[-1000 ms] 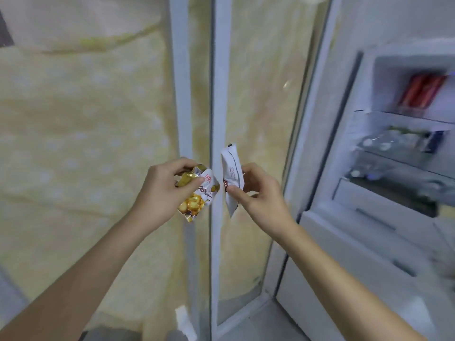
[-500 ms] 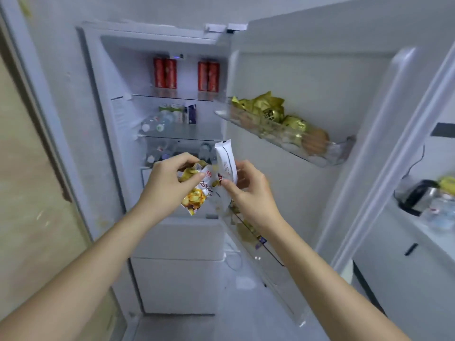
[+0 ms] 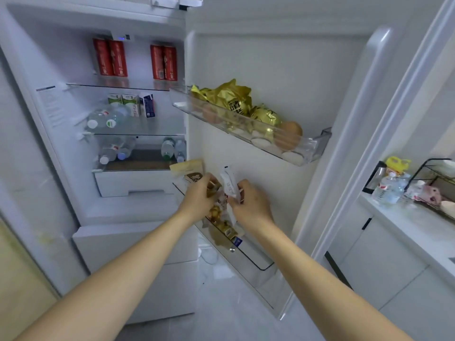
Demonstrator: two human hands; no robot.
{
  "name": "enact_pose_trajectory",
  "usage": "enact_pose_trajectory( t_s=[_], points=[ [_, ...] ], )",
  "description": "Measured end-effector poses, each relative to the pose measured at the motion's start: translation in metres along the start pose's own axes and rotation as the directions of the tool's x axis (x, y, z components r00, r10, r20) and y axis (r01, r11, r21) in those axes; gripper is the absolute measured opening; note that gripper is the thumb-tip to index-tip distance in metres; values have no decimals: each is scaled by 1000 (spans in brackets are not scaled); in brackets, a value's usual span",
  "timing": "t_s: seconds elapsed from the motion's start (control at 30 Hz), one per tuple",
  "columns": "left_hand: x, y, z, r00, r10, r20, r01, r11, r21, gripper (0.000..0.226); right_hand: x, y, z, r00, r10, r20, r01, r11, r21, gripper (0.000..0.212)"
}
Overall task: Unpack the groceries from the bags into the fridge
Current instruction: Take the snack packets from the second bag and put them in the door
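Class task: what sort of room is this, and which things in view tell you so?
Most likely a home kitchen: an open fridge stocked with red cans and water bottles, beside a white counter over cabinets.

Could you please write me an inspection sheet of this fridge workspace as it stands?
Surface: lower door bin, partly filled with packets.
Job's things: yellow snack packet in the left hand; white packet in the right hand, both just above the lower door bin.
Clutter: red cans on the top shelf; cartons and bottles below; gold bags in the upper door bin.
Grippers: left hand grips the yellow snack packet; right hand pinches the white packet.
Cables: nothing seen.
Surroundings: counter to the right with a wire rack and bottles.
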State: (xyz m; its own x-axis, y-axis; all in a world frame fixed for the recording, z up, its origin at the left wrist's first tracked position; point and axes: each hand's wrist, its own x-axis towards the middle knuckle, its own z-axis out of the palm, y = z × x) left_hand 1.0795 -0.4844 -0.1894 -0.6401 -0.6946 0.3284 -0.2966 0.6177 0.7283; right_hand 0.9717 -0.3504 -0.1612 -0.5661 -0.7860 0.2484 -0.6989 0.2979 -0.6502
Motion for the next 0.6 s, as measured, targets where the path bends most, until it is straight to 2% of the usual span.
enact_pose_trajectory(
  t_s=[0.13,0.2,0.27,0.37,0.5,0.6],
  points=[
    [4,-20,-4,1000,10,-18,-5,965,263,34,16,11,26,998,-25,62,28,999,-45,14],
    [6,-22,-9,997,-13,-73,43,900,435,47,23,13,35,996,-31,88,36,998,-55,18],
    [7,-24,-15,993,-35,-108,88,843,530,59,29,11,42,993,-26,118,33,998,-54,29],
    [2,-30,-27,990,-50,-128,117,800,588,60,33,0,49,987,-74,145,80,996,-34,31],
    [-19,-29,-52,983,-69,-171,160,778,607,52,35,-21,53,950,-284,129,301,942,-148,29],
    [-47,-24,-81,969,-83,-231,214,750,627,52,39,-52,58,897,-418,146,436,890,-135,35]
  ],
)
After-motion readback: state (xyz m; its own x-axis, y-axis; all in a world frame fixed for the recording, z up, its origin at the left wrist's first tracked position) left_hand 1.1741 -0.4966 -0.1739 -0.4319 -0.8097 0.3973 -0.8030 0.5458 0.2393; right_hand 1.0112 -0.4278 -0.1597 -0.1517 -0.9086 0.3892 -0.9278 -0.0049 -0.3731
